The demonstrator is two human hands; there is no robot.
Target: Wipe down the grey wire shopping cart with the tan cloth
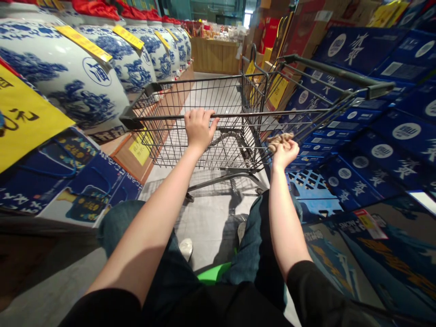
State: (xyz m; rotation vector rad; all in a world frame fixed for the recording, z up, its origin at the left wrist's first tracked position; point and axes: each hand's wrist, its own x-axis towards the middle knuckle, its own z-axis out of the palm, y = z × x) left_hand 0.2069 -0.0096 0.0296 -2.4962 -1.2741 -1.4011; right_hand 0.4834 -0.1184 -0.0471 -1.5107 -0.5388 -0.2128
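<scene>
Sideways in front of me stands a black wire shopping cart point(163, 136), its handle point(334, 70) to the right. My left hand point(200, 129) is wrapped over the top rim of the cart's near side. My right hand point(285, 153) is closed on a bunched beige cloth point(281, 140), held against the wires near the cart's handle end. The cloth's lower part is hidden by the fingers. No goods show inside the basket.
Large blue-and-white porcelain jars point(88, 77) with red cloth tops line the left. Stacked blue boxes point(381, 150) rise on the right, beside a light blue plastic crate point(309, 184). A wooden counter point(216, 54) stands at the back. Something green point(214, 272) shows beneath me.
</scene>
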